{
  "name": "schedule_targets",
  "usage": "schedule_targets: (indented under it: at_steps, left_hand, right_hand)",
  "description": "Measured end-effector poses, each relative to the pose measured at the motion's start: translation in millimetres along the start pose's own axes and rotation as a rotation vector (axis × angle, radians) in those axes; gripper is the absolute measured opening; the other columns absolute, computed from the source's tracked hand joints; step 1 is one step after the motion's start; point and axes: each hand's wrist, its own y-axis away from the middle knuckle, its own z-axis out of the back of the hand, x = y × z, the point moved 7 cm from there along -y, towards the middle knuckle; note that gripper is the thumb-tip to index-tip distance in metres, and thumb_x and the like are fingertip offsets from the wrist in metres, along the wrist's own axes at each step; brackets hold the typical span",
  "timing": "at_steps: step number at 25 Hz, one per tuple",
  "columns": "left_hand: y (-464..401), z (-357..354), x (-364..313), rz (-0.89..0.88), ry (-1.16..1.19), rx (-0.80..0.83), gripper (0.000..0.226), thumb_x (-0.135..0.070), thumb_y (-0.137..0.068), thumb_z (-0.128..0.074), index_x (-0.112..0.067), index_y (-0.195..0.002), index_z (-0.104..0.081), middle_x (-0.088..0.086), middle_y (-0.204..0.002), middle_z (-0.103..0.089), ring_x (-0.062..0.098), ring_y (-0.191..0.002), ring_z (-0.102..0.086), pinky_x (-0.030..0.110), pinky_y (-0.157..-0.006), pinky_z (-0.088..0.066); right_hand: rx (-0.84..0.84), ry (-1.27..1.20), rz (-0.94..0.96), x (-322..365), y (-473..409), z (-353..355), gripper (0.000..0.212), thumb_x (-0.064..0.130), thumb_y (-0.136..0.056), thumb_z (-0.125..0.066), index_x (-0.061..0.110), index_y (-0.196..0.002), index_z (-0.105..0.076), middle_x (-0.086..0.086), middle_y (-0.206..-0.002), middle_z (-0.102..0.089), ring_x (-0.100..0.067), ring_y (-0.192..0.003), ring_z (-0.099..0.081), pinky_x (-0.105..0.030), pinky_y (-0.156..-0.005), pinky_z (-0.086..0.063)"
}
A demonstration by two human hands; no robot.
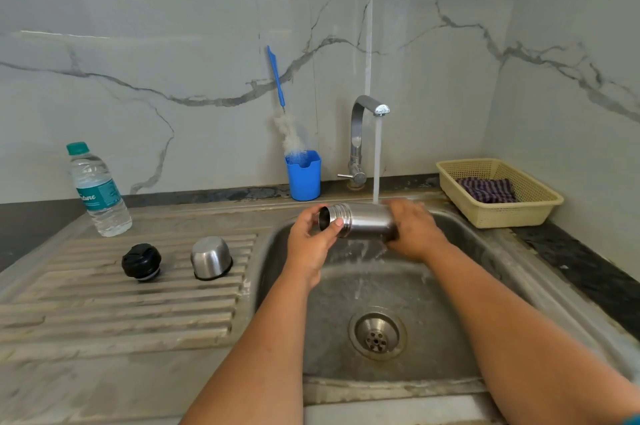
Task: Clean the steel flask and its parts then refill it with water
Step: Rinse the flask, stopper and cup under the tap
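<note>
At frame centre, the steel flask [360, 224] is gripped horizontally by the left hand [311, 244] and right hand [415, 234] so the tap stream [376, 161] rinses its outer wall.

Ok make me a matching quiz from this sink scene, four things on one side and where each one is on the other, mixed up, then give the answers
Things:
1. steel flask
2. bottle brush
3. striped cloth
4. black stopper

Places:
A. on the ribbed drainboard
B. in the blue cup
C. held sideways under the running tap
D. in the cream basket

Pairs: 1-C, 2-B, 3-D, 4-A
</note>
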Motion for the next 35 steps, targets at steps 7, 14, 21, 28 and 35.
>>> schedule_targets:
  at_steps: [7,14,21,28,35]
  left_hand:
    - [0,4,22,0.388,0.108,-0.048,0.042,-0.039,-0.091,-0.064,-0.008,-0.117,-0.057,0.017,-0.116,-0.065,0.028,-0.104,-0.068,0.033,-0.079,-0.061]
    - [0,-3,20,0.284,0.141,-0.029,0.031,-0.006,-0.085,-0.073,-0.007,-0.112,-0.058,0.02,-0.121,-0.062,0.032,-0.105,-0.066,0.036,-0.08,-0.061]
    - [-4,2,1,0.01,-0.03,0.013,0.04,0.003,-0.081,-0.075,-0.019,-0.111,-0.061,0.009,-0.121,-0.061,0.026,-0.109,-0.063,0.028,-0.077,-0.06]
    - [-2,2,-2,-0.028,-0.022,0.041,0.042,0.003,-0.082,-0.073,-0.015,-0.118,-0.06,0.011,-0.124,-0.061,0.026,-0.11,-0.064,0.025,-0.077,-0.058]
    - [-9,10,12,0.152,0.18,-0.047,0.038,-0.013,-0.087,-0.07,-0.02,-0.121,-0.054,0.014,-0.131,-0.058,0.025,-0.113,-0.062,0.033,-0.089,-0.054]
  right_hand:
    - [-0.167,0.208,0.04,-12,-1,8,0.08,0.019,-0.073,-0.076,0.022,-0.141,-0.034,-0.002,-0.143,-0.038,-0.023,-0.139,-0.025,-0.044,-0.121,-0.002]
    - [-0.227,0.258,0.201,30,3,5,0.077,0.013,-0.075,-0.074,0.021,-0.141,-0.034,-0.003,-0.142,-0.04,-0.023,-0.139,-0.029,-0.044,-0.121,-0.008]
    - [-0.058,0.093,-0.067,-26,4,7,0.079,0.017,-0.078,-0.072,0.034,-0.143,-0.031,0.001,-0.144,-0.041,-0.021,-0.133,-0.035,-0.045,-0.115,-0.028]
    - [-0.077,0.089,0.174,29,-3,0,0.08,0.024,-0.075,-0.074,0.036,-0.141,-0.032,0.006,-0.142,-0.043,-0.019,-0.135,-0.035,-0.049,-0.117,-0.021]
    - [0.055,-0.067,-0.186,-28,9,5,0.082,0.021,-0.075,-0.076,0.036,-0.142,-0.031,-0.003,-0.141,-0.031,-0.031,-0.13,-0.026,-0.05,-0.109,-0.034]
